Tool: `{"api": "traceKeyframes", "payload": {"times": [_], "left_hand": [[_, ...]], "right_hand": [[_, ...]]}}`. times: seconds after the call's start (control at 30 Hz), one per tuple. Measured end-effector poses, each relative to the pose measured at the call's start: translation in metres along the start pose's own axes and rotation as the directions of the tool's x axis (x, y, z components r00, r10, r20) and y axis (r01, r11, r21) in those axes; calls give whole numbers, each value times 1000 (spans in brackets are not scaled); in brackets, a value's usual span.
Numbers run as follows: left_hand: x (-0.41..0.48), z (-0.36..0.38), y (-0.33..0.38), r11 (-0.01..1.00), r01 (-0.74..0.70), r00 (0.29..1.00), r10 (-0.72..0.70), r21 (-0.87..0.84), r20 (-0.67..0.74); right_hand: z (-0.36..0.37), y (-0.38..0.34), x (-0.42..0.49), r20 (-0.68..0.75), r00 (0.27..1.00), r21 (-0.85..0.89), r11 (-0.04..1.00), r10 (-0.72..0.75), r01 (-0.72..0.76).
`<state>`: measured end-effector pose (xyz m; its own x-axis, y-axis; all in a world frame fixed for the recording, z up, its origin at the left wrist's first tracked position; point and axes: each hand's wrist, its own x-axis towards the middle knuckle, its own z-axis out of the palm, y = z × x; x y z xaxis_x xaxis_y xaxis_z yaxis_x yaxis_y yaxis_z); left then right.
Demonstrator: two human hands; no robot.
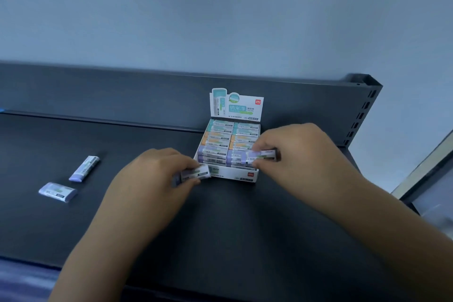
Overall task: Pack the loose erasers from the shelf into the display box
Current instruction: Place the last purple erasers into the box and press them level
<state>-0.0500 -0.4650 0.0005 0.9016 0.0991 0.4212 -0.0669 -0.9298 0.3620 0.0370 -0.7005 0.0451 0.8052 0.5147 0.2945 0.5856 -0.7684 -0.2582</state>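
One eraser (196, 172) pinched in left hand (157, 174), second eraser (263, 155) in right hand (301, 152), seemingly over display box (241, 175).

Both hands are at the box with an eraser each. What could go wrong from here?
The display box looks nearly full; forcing in the eraser in the right hand could jam it or lift neighbours. Neither hand appears to steady the box, so a push may slide it along the shelf. The left hand pinches a second eraser, and two loose erasers far left could be missed.
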Motion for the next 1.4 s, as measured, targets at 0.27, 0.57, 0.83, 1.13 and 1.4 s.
{"api": "traceKeyframes", "payload": {"times": [0.27, 0.57, 0.83, 1.13, 1.4], "left_hand": [[-4, 1, 3, 999, -4, 999, 5, -43, 38], [-4, 1, 3, 998, -36, 995, 41, -51, 93], [-6, 0, 0, 998, -29, 992, 35, -48, 124], [-5, -4, -6, 999, -21, 992, 25, -39, 120], [-3, -6, -5, 999, -3, 993, 8, -38, 119]], "right_hand": [[19, -25, 16, 47, 999, -55, 998, -18, 20], [28, -34, 23, 96, 995, -55, 998, 17, -12], [34, -41, 21, 79, 996, 22, 998, 49, -51], [34, -50, 16, 70, 994, 54, 995, 83, -86], [29, -56, 11, -37, 992, -160, 979, 118, -123]]}}
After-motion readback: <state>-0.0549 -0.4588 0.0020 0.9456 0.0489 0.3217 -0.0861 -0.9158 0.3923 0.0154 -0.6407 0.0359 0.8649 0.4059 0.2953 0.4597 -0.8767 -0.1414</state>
